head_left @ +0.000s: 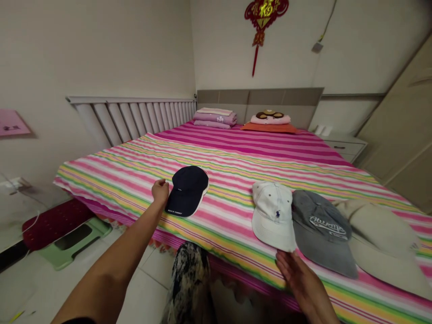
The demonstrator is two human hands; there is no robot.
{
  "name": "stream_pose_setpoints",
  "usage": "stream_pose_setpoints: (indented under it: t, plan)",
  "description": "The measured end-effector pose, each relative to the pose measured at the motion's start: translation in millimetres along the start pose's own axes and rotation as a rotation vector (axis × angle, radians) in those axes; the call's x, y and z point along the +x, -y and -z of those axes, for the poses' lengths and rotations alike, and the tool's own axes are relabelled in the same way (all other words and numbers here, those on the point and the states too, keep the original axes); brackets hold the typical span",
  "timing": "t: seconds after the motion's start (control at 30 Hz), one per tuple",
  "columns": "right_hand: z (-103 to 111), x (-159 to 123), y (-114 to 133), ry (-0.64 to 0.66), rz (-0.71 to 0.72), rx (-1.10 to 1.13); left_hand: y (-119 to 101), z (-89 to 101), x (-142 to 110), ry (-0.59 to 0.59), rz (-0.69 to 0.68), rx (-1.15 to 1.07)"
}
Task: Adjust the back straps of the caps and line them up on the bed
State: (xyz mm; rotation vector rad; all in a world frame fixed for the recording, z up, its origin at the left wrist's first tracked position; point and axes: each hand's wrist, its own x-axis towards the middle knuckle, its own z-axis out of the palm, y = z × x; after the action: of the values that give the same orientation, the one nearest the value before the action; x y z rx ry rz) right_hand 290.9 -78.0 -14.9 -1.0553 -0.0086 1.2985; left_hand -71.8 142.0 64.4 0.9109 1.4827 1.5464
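The left hand, fingers curled, sits at the edge of a navy cap on the bed, grip unclear; the right hand spreads wide below a white cap.

Left hand curls loosely; right hand spreads open, seemingly palm-down.

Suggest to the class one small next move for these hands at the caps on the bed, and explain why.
Probably the left hand should grasp the navy cap: it sits right beside that cap, while the right hand is lower, nearest the white cap's brim.
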Motion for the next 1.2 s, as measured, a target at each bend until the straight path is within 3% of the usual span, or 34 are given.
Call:
stream_pose_setpoints:
  t: [0.1, 0.2, 0.27, 0.33, 0.43, 0.6, 0.73, 0.83, 0.93, 1.07, 1.2]
  plan:
    - [-16.6, 11.6, 6.5, -0.06, 0.005, 0.147, 14.0, -15.0, -30.2, 0.096, -0.043, -0.039]
    - [-34.9, 17.8, 11.4, -0.073, -0.043, 0.246, 41.5, -34.5, -83.2, 0.392, 0.067, -0.049]
    - [-42.4, 15.8, 11.3, -0.029, -0.075, 0.251, 59.7, -47.7, -116.5, 0.593, 0.185, -0.039]
    - [-42.2, 8.8, 6.0, 0.028, -0.106, 0.242, 71.6, -61.2, -137.3, 0.821, 0.437, -0.121]
    - [-25.2, -6.3, -11.7, 0.189, -0.144, 0.191, 73.3, -82.1, -141.5, 1.01, 0.742, -0.362]
    - [23.5, -27.7, -37.2, 0.479, -0.076, -0.178, 52.7, -103.0, -130.8, 0.965, 0.687, -0.624]
    - [40.7, -40.0, -20.7, 0.616, -0.077, -0.389, 35.6, -98.0, -152.3, 1.018, 0.603, -0.677]
    - [25.4, -49.5, 4.7, 0.657, -0.013, -0.364, 24.4, -92.7, -176.7, 1.141, 0.589, -0.673]
    - [-6.3, -57.9, 21.5, 0.743, 0.061, -0.377, 16.3, -91.2, -194.3, 1.272, 0.609, -0.576]
    - [-39.0, -64.6, 22.7, 0.706, 0.191, -0.44, 10.6, -89.2, -203.8, 1.356, 0.598, -0.462]
    - [-46.1, -71.2, 19.6, 0.696, 0.204, -0.433, 6.8, -83.8, -207.3, 1.376, 0.598, -0.311]
